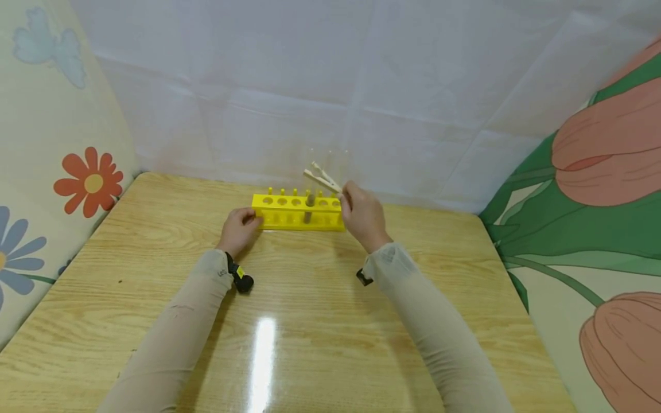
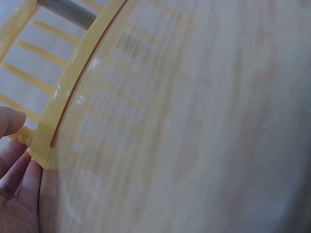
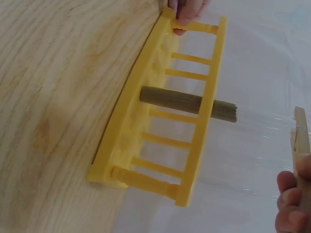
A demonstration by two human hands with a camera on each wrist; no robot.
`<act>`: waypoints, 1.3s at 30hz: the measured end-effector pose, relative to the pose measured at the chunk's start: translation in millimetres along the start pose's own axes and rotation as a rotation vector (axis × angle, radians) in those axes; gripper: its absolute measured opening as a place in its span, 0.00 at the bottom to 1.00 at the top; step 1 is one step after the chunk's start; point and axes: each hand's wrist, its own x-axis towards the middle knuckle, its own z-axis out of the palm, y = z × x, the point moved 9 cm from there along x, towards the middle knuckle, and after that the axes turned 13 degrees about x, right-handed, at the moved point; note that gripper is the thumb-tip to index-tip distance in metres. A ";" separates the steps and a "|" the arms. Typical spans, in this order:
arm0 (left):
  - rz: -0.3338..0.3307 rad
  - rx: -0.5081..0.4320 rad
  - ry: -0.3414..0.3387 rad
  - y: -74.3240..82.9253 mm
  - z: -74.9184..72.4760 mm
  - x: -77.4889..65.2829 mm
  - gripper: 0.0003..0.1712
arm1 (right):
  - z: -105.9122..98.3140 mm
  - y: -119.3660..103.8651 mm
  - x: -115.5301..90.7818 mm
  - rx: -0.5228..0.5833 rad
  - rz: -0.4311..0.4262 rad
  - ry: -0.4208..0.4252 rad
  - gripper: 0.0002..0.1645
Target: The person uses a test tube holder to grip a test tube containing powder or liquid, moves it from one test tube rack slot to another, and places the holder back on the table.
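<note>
A yellow test tube rack (image 1: 268, 209) stands upright on the table, with pegs along its back. My left hand (image 1: 239, 231) holds its left end; in the left wrist view the thumb (image 2: 12, 121) and fingers are round the end post (image 2: 22, 136). One test tube in the rack has a grey-brown filling (image 3: 170, 99). Faint clear glass (image 3: 257, 150) of further tubes rises above the top plate. Over the rack's right part, my right hand (image 1: 364, 215) grips a wooden test tube clamp (image 1: 325, 180), its two tips apart and close to the tubes' upper ends.
The wood-grain table (image 1: 310, 310) reaches toward me in front of the rack. A white sheet (image 1: 284, 86) hangs right behind it. Flower-patterned panels (image 1: 614, 252) border both sides. Each wrist wears a black strapped camera (image 1: 242, 281).
</note>
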 end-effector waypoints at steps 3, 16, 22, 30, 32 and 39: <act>0.003 0.002 0.003 -0.3 -0.3 0.0 0.21 | 4.0 4.3 -2.7 -0.002 0.019 -0.015 0.10; 0.041 0.008 0.035 -0.4 -0.9 2.5 0.17 | 14.7 9.8 -11.2 -0.017 0.007 -0.027 0.11; 0.043 0.012 0.037 -0.4 -1.3 1.9 0.16 | 19.5 11.9 -15.1 -0.016 0.004 -0.031 0.10; 0.035 -0.004 0.030 0.0 -1.8 0.5 0.18 | 27.5 18.4 -18.0 -0.020 0.026 -0.051 0.10; 0.030 -0.013 0.024 -0.1 -1.4 0.3 0.19 | 29.2 19.2 -19.0 -0.024 0.031 -0.059 0.09; 0.015 -0.036 0.010 -0.5 -0.7 1.1 0.21 | 35.8 21.6 -22.8 -0.030 0.066 -0.097 0.09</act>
